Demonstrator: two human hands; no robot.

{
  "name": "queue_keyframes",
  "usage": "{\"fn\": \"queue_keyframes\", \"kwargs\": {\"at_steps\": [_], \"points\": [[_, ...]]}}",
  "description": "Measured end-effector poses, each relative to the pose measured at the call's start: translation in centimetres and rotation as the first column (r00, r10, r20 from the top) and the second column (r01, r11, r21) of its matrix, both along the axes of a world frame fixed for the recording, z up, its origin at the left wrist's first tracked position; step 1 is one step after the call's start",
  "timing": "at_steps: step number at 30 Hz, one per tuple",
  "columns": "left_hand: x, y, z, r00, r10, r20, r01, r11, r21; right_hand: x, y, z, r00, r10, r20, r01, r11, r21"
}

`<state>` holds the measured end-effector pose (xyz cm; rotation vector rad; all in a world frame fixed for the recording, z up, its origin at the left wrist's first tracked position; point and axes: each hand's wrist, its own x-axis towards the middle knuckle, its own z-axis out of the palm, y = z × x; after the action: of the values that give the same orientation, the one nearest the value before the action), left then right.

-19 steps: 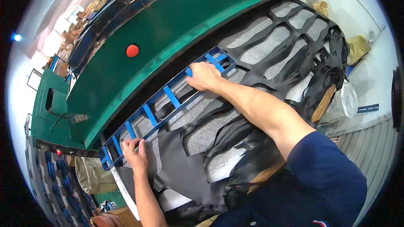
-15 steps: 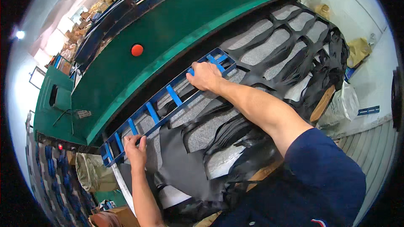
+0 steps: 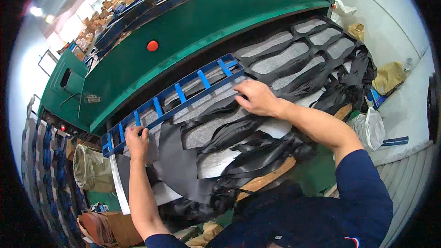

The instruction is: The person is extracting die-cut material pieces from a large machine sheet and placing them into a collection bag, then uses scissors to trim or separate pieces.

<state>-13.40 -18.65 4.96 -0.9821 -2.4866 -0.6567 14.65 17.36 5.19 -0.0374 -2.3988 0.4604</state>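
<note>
A long blue ladder-shaped metal cutting die (image 3: pixel 181 93) lies slantwise on layered black sheet material (image 3: pixel 179 160), along the front of a green machine. My left hand (image 3: pixel 137 144) grips the die's near edge close to its left end, fingertips over the rail and thumb at the side. My right hand (image 3: pixel 259 98) hovers just off the die's right end, above the sheets. Its thumb and bent fingers are apart with nothing between them. Rows of long cut-out gaps run through the black sheets (image 3: pixel 294 59) to the right, showing a grey speckled surface.
The green machine beam (image 3: pixel 206 25) with red buttons (image 3: pixel 152 46) spans the far side. Black scraps (image 3: pixel 257 160) hang over a wooden edge (image 3: pixel 268 179) near me. A pale sack (image 3: pixel 92 167) and brown material (image 3: pixel 98 227) stand at left, a white bag (image 3: pixel 369 128) at right.
My right hand has let go of the die and drawn back toward me. The left hand stays on its left end. The whole view has shifted slightly.
</note>
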Motion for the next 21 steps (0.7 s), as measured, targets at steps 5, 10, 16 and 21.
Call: {"fn": "queue_keyframes", "kwargs": {"at_steps": [5, 10, 16, 21], "points": [[3.6, 1.6, -0.2, 0.988, 0.054, -0.146, -0.044, 0.997, 0.070, 12.6, 4.7, 1.0, 0.997, -0.074, -0.032, 0.073, 0.997, -0.027], [17.0, 4.7, 1.9, 0.995, -0.092, -0.048, 0.098, 0.986, 0.138, 26.5, 10.2, 0.2, 0.939, -0.340, -0.057, 0.327, 0.931, -0.164], [32.8, 9.1, 0.1, 0.961, -0.251, -0.112, 0.270, 0.941, 0.203, 34.3, 12.6, -1.8, 0.931, -0.345, -0.122, 0.334, 0.937, -0.106], [36.7, 10.6, -3.4, 0.960, -0.234, -0.153, 0.260, 0.949, 0.178, 33.3, 13.7, -2.4, 0.951, -0.291, -0.105, 0.285, 0.956, -0.068]]}}
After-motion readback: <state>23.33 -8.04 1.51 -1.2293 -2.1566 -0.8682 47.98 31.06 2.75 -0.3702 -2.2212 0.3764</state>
